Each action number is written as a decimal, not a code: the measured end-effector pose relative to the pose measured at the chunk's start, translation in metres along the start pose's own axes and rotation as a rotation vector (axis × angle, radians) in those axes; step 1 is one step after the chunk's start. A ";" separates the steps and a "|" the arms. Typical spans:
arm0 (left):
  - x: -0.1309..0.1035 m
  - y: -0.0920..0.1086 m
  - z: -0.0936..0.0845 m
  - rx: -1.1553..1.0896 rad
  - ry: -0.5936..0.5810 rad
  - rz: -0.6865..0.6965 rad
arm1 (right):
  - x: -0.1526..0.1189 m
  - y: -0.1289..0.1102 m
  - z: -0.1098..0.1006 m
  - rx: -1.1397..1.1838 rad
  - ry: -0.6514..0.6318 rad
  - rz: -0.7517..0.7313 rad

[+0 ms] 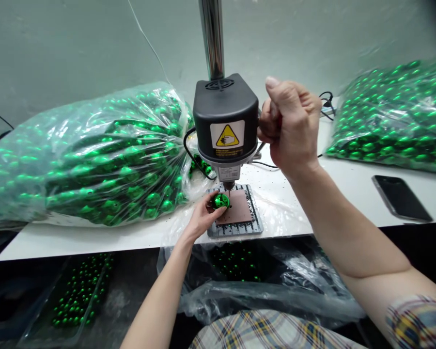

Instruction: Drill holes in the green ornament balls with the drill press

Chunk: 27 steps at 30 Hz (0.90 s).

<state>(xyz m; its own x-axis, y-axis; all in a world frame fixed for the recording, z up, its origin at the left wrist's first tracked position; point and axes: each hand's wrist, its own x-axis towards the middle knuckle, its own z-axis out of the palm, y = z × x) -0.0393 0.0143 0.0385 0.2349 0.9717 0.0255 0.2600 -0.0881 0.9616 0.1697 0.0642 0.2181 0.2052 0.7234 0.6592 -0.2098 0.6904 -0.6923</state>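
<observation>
My left hand (207, 213) grips a shiny green ball (222, 200) between thumb and fingers. The ball is just left of the thin drill bit (230, 193) of a small drill press (225, 116); whether they touch I cannot tell. Beneath lies a pinkish square pad (241, 208) on the grey slotted base (236, 230), with dark shavings scattered about. My right hand (292, 121) is raised at the right side of the black motor housing, its fingers closed round the press's lever (261, 147), which is mostly hidden by the hand.
Clear plastic bags of green balls stand left (112, 165) and right (396, 116) on the white table (94, 240). A phone (401, 198) lies at the right front edge. Below the edge are an open plastic bag (276, 291) with green balls and a clear bin (82, 322) holding more.
</observation>
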 end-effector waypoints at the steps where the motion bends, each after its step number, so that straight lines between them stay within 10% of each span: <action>1: 0.001 0.000 0.001 0.019 -0.014 0.010 | 0.000 -0.001 0.001 0.006 0.006 -0.003; 14: 0.009 -0.004 0.036 0.345 0.176 0.169 | -0.004 -0.010 0.005 0.020 0.040 0.049; 27: 0.004 -0.019 0.040 0.192 0.226 0.161 | -0.010 -0.007 0.001 0.000 0.021 -0.025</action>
<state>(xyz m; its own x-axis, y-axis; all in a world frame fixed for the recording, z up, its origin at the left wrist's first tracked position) -0.0061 0.0111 0.0090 0.0795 0.9641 0.2535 0.4132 -0.2633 0.8718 0.1685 0.0523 0.2165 0.2303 0.7057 0.6701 -0.2040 0.7083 -0.6758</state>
